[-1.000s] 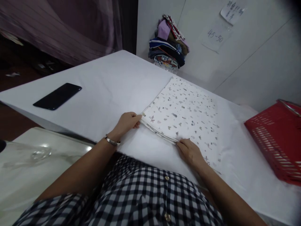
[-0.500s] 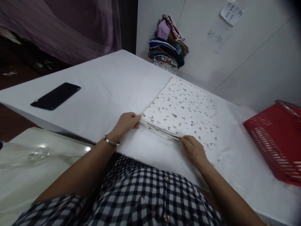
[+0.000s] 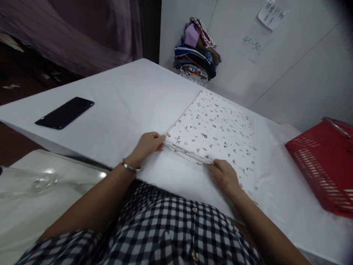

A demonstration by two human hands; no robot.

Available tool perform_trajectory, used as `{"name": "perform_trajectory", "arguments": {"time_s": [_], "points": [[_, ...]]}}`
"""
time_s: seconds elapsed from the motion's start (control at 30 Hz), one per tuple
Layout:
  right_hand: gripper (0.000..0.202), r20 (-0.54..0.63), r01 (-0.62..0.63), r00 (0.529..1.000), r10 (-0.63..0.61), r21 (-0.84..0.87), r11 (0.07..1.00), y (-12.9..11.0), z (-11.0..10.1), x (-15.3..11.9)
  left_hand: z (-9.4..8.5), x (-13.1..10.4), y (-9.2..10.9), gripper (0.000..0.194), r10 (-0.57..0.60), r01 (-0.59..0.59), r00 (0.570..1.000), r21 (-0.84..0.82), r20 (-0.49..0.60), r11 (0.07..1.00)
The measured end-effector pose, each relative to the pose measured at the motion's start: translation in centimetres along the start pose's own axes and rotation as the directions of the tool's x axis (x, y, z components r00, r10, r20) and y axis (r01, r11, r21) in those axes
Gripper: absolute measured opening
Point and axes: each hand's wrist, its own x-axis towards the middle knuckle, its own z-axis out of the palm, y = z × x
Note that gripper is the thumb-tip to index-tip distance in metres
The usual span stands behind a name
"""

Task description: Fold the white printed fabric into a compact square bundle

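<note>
White-draped counter (image 3: 124,95): printed cloth (image 3: 220,134) at one o'clock
Left hand (image 3: 148,143): fingers pinching its corner
Right hand (image 3: 226,177): fingers clamped on layered edge
Risk: uneven pull could skew layers

Dim, greyish light, glare spots on the glossy surface (image 3: 33,209) (lower left), dark upper-right corner.

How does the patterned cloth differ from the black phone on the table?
The patterned cloth is white with small scattered prints; the black phone looks plain and dark. The cloth is much larger than the phone. The left hand and right hand grip the cloth's near edge; neither touches the phone. Both things are on the white table.
</note>
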Motion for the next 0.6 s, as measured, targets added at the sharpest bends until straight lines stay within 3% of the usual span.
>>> {"name": "perform_trajectory", "arguments": {"time_s": [0.17,0.4,0.6], "points": [[0.022,0.017,0.060,0.998,-0.059,-0.093,0.994,-0.7,0.4,0.1,0.0,-0.1,0.1,0.027,-0.013,0.013,1.000,-0.008,-0.002,1.000],[0.016,0.077,0.111,0.992,-0.102,-0.126,0.986,-1.8,-0.5,0.6,0.0,-0.1,0.0,0.026,-0.001,0.001,1.000,-0.005,0.000,1.000],[0.021,0.100,0.166,0.984,-0.147,-0.217,0.962,-1.7,-0.4,1.2,0.0,-0.3,0.1,0.027,0.009,-0.009,1.000,-0.018,-0.010,1.000]]}}
